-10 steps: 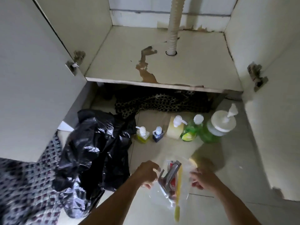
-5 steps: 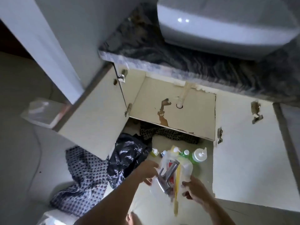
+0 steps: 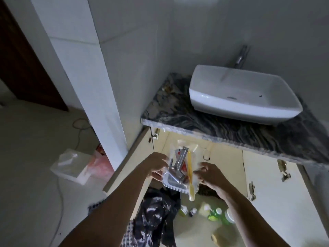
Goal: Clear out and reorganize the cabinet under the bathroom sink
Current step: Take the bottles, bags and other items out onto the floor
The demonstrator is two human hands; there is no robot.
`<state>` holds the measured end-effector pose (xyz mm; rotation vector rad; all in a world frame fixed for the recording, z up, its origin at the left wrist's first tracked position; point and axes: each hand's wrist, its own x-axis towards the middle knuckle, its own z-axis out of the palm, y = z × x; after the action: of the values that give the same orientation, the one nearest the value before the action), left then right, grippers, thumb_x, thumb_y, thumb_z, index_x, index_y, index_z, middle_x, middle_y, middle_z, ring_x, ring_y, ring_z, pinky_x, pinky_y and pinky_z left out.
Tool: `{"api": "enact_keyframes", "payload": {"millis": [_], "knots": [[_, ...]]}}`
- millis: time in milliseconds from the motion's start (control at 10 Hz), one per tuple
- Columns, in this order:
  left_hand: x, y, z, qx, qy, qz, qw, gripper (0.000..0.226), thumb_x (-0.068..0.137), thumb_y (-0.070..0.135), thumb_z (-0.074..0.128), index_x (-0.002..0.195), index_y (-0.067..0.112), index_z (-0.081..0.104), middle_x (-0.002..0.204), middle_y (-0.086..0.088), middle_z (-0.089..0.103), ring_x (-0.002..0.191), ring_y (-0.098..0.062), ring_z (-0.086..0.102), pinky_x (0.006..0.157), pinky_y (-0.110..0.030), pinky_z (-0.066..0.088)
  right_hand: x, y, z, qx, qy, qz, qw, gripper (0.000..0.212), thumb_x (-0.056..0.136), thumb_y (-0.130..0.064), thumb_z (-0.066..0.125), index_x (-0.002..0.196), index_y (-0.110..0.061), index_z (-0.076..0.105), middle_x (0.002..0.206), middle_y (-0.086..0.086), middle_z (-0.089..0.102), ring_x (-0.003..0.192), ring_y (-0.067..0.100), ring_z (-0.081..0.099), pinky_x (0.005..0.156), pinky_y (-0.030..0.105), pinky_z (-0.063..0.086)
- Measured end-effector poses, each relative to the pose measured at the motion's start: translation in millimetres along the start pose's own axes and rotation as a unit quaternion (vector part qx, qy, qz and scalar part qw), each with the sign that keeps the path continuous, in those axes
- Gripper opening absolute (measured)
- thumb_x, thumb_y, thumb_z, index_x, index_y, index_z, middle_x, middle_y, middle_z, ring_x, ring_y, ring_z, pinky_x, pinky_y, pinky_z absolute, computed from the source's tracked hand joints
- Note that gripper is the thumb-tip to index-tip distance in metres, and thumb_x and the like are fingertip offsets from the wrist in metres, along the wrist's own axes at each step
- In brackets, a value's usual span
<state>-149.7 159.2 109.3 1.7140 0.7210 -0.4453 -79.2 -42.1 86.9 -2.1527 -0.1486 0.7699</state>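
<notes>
- A clear plastic bag [image 3: 182,168] hangs in the air in front of the open cabinet [image 3: 224,163], below the edge of the dark marbled countertop [image 3: 204,122].
- Inside it lies a metal faucet [image 3: 176,166], set slanting, with a red patch of packaging behind it; a thin yellow stick [image 3: 190,175] runs down the bag's right side and pokes out below the bottom edge.
- The left hand [image 3: 156,165] pinches the bag's left edge, fingers curled closed on the plastic.
- The right hand [image 3: 210,175] meets the bag's right edge with fingers [image 3: 199,172] loosely bent and spread; whether they grip it or only touch it cannot be told.
- Below the hands, on the floor, sit a crumpled black plastic bag [image 3: 156,214] and a blurred cluster of green and yellow pump bottles [image 3: 215,213].
- A white basin [image 3: 245,93] rests on the countertop.
</notes>
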Motion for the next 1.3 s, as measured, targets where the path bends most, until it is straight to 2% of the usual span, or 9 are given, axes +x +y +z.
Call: {"api": "enact_keyframes", "payload": {"millis": [200,300,500,600,700,800,1000,1100,1300], "knots": [[46.0,59.9,-64.5,-0.024,0.104,0.020,0.994,0.025,0.093,0.003,0.053,0.115,0.010,0.062,0.105,-0.012,0.063,0.070,-0.018,0.058,0.056,-0.027,0.051,70.4,-73.5,1.9,-0.060,0.007,-0.099,0.993,0.053,0.091,-0.021,0.054,0.141,-0.016,0.040,0.102,0.005,0.066,0.079,0.018,0.064,0.087,0.038,0.050],[81.0,84.6,-82.4,-0.040,0.155,0.019,0.987,0.020,0.092,0.002,0.054,0.107,0.012,0.064,0.096,-0.013,0.063,0.066,-0.017,0.057,0.052,-0.026,0.048,112.3,-102.7,0.9,-0.048,0.009,-0.105,0.993,0.049,0.091,-0.009,0.049,0.138,-0.017,0.044,0.118,0.011,0.063,0.079,0.020,0.062,0.061,0.027,0.050],[138.7,100.7,-101.2,-0.040,0.204,0.014,0.978,0.015,0.086,-0.004,0.056,0.091,0.009,0.064,0.085,-0.011,0.061,0.081,-0.026,0.060,0.074,-0.032,0.050,173.6,-134.8,-0.1,-0.073,-0.003,-0.130,0.989,0.030,0.095,-0.035,0.049,0.109,-0.012,0.062,0.100,0.006,0.068,0.082,0.013,0.059,0.080,0.031,0.052],[151.5,96.7,-114.1,-0.068,0.238,0.015,0.969,0.012,0.084,-0.004,0.059,0.083,0.006,0.066,0.090,-0.013,0.063,0.085,-0.027,0.063,0.083,-0.038,0.057,185.7,-139.4,-3.9,-0.002,-0.014,-0.150,0.989,0.024,0.091,-0.023,0.059,0.106,-0.005,0.062,0.093,0.011,0.069,0.076,0.014,0.058,0.074,0.031,0.049],[150.4,92.0,-123.4,-0.071,0.233,-0.021,0.970,0.011,0.089,0.000,0.057,0.095,0.000,0.067,0.097,-0.017,0.067,0.083,-0.026,0.066,0.072,-0.035,0.058,191.2,-128.9,-3.2,0.055,-0.019,-0.146,0.988,0.009,0.087,-0.026,0.064,0.096,-0.023,0.063,0.090,-0.002,0.070,0.080,0.011,0.064,0.080,0.039,0.053],[148.1,89.3,-125.0,-0.088,0.203,-0.041,0.974,0.015,0.093,0.001,0.052,0.099,-0.003,0.065,0.097,-0.020,0.069,0.079,-0.028,0.070,0.059,-0.032,0.058,195.0,-125.2,2.2,0.062,-0.029,-0.155,0.986,0.015,0.086,-0.033,0.061,0.100,-0.027,0.061,0.095,-0.007,0.069,0.091,0.009,0.066,0.079,0.031,0.053],[160.5,99.0,-132.5,-0.114,0.295,-0.015,0.949,0.019,0.089,-0.003,0.051,0.101,-0.005,0.067,0.106,-0.024,0.068,0.092,-0.035,0.070,0.069,-0.038,0.061,217.0,-139.6,23.4,0.074,0.005,-0.211,0.975,0.082,0.071,-0.080,0.048,0.103,-0.006,0.061,0.080,0.002,0.068,0.063,0.003,0.061,0.061,0.017,0.050],[163.8,102.4,-132.5,-0.092,0.334,-0.015,0.938,0.027,0.091,0.002,0.049,0.111,-0.009,0.063,0.113,-0.027,0.065,0.103,-0.039,0.065,0.084,-0.046,0.057,215.4,-155.7,26.9,0.021,0.002,-0.179,0.984,0.033,0.096,-0.024,0.052,0.124,-0.007,0.051,0.110,0.010,0.064,0.092,0.015,0.063,0.070,0.013,0.041],[140.4,112.0,-117.4,-0.028,0.351,-0.012,0.936,0.036,0.096,0.012,0.048,0.130,0.001,0.049,0.128,-0.019,0.056,0.119,-0.035,0.053,0.096,-0.037,0.044,211.9,-170.5,31.1,-0.009,-0.004,-0.159,0.987,0.040,0.094,-0.012,0.051,0.133,-0.011,0.042,0.123,0.011,0.059,0.112,0.025,0.057,0.082,0.022,0.040]]}}
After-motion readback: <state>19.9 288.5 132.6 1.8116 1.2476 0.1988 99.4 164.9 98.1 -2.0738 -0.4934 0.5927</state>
